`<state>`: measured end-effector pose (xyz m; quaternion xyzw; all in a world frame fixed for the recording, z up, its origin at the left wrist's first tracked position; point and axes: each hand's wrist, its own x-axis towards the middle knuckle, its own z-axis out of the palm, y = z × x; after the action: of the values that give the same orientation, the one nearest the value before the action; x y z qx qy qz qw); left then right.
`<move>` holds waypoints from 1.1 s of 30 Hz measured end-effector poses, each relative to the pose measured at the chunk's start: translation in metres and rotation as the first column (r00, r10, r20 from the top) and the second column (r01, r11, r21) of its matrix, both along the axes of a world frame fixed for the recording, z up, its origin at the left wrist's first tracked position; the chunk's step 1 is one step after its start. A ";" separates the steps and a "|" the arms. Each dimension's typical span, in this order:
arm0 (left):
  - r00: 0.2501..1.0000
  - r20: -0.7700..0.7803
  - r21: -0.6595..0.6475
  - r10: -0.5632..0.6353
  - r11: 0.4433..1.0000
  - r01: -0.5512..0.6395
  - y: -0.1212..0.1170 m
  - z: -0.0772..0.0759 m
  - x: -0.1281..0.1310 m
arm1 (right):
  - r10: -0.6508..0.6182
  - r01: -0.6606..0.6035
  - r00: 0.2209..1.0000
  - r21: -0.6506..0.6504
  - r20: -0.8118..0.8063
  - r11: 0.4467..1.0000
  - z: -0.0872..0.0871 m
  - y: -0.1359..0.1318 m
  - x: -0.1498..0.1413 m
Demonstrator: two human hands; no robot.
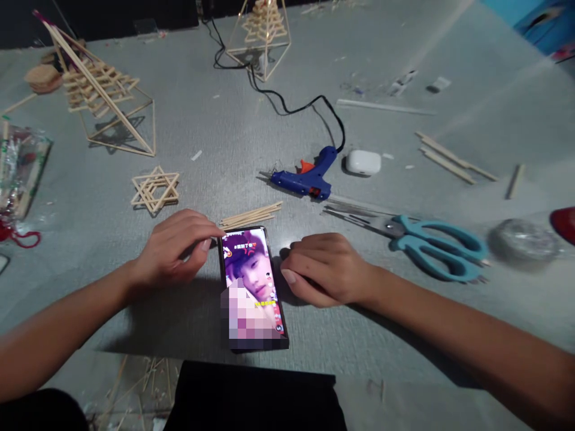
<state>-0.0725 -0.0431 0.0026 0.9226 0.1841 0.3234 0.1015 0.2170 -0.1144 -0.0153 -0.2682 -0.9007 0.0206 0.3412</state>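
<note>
A phone (251, 281) lies face up near the table's front edge, its lit screen showing a picture with text and part of it pixelated. At its upper left corner is my left hand (177, 245), index finger stretched to the corner and thumb apart, holding nothing. My right hand (327, 269) rests on the table just right of the phone with its fingers curled in and nothing visible in them. Several thin wooden sticks (251, 214) lie just beyond the phone. Left of them sits a star made of sticks (155, 190).
Beyond are a blue glue gun (305, 179) with a black cord, a white earbud case (363, 162) and blue-handled scissors (431, 245). A roll of clear tape (525, 239) lies at right. Stick-built frames (101, 90) stand at the back; a plastic packet (22, 167) lies at left.
</note>
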 end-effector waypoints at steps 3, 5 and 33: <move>1.000 -0.005 -0.012 0.011 1.000 -0.011 0.000 0.001 0.001 | -0.005 0.005 1.000 -0.002 0.001 1.000 0.000 0.000 -0.001; 1.000 -0.004 -0.012 -0.001 1.000 0.001 0.000 0.001 0.001 | -0.010 0.010 1.000 -0.007 0.008 1.000 -0.001 0.000 -0.001; 0.997 -0.076 -0.065 0.005 0.998 -0.010 0.003 -0.001 -0.002 | -0.019 0.021 0.998 -0.035 0.060 0.999 -0.003 0.001 -0.002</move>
<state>-0.0749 -0.0402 0.0015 0.9297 0.2019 0.2823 0.1232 0.2155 -0.1137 -0.0184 -0.2837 -0.9072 0.0252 0.3098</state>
